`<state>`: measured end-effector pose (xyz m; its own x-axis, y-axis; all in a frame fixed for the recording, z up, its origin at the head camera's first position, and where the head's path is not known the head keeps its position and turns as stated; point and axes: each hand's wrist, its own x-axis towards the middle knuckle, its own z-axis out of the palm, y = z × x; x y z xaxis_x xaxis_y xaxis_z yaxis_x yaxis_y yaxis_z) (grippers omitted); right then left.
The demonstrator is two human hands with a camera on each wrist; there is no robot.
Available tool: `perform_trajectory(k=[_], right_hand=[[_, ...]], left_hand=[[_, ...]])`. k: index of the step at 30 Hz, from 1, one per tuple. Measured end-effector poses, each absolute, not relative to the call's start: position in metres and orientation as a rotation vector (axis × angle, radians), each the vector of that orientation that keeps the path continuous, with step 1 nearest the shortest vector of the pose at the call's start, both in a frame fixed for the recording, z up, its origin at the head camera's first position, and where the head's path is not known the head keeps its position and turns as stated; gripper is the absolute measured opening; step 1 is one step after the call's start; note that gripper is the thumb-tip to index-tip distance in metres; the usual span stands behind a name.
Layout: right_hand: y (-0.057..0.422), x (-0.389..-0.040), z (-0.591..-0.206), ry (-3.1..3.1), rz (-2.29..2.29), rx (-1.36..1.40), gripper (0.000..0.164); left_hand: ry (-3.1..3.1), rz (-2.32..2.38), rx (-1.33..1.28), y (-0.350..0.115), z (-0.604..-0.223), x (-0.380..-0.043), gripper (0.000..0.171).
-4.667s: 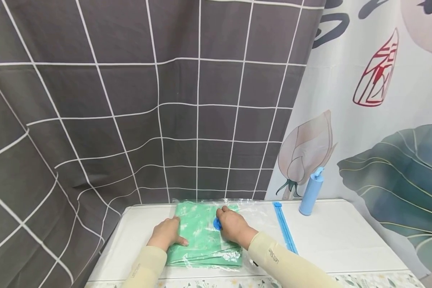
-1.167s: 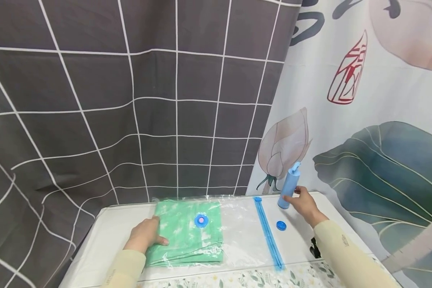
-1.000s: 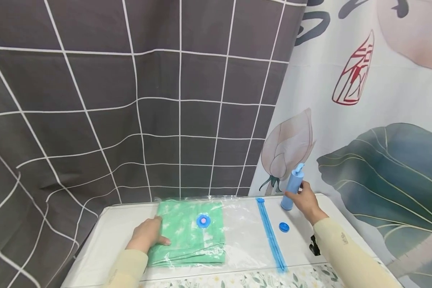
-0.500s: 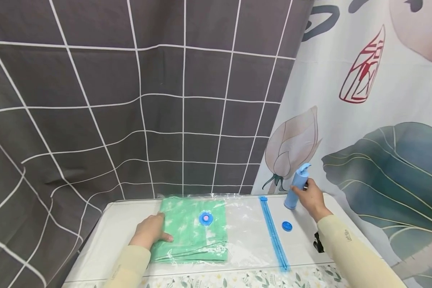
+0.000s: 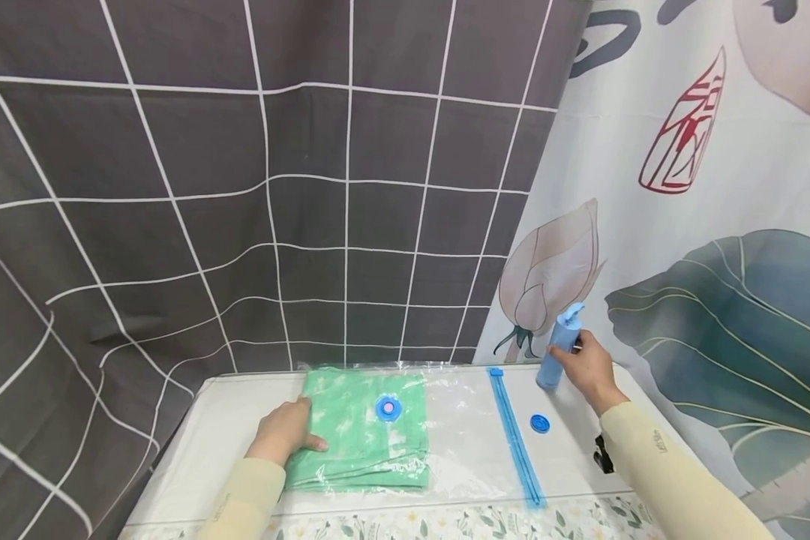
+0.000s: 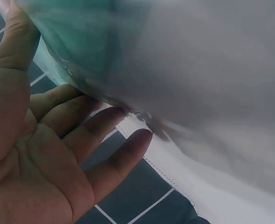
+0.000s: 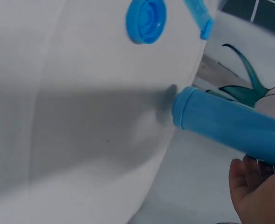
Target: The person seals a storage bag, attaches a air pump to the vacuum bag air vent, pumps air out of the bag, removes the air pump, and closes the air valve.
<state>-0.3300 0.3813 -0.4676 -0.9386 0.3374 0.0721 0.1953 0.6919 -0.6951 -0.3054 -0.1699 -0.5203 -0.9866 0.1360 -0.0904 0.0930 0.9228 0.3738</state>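
A clear vacuum storage bag (image 5: 462,439) lies flat on the table with folded green cloth (image 5: 351,427) inside. On top of it is a round blue valve (image 5: 388,408) with a pink centre. My left hand (image 5: 280,433) touches the bag's left edge, thumb over the top; the left wrist view shows that hand's fingers (image 6: 114,170) loosely extended along the plastic. At the table's back right, my right hand (image 5: 590,373) grips a light blue hand pump (image 5: 559,349), tilted, its lower end (image 7: 184,109) close to the tabletop.
A blue valve cap (image 5: 540,424) lies on the white table (image 5: 574,442) between the bag's blue zip strip (image 5: 517,442) and my right forearm. Beside that forearm is a small black object (image 5: 604,455). A dark grid curtain (image 5: 310,225) hangs behind the table.
Earlier my right hand was at the bag's valve; the cap now lies off it on the table. That hand has taken hold of the pump and tilted it slightly. My left hand has stayed.
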Motion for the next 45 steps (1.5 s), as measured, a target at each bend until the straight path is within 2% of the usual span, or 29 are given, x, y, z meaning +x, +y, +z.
perform_trajectory(k=[5,12,19,28,34,45], right_hand=[[0.355,-0.327,-0.451,-2.681,1.083,-0.254,0.077],[0.278,-0.324,-0.433,-2.673,1.08,0.054,0.058],[0.205,-0.322,-0.439,-2.705,1.145,0.195,0.052],[0.137,-0.322,-0.455,-2.7,1.261,0.333,0.045],[0.119,-0.321,-0.461,-2.743,1.2,0.37,0.041],[0.118,-0.323,-0.463,-2.768,1.214,0.379,0.042]], left_hand=[[2.975,0.569,0.172,-0.171,-0.517,-0.304,0.115],[2.989,0.564,0.181,-0.169,-0.519,-0.304,0.11],[3.005,0.595,0.179,-0.162,-0.518,-0.304,0.09],[3.001,0.589,0.149,-0.164,-0.519,-0.308,0.098],[2.99,0.57,0.159,-0.163,-0.519,-0.304,0.098],[2.993,0.548,0.142,-0.169,-0.523,-0.31,0.097]])
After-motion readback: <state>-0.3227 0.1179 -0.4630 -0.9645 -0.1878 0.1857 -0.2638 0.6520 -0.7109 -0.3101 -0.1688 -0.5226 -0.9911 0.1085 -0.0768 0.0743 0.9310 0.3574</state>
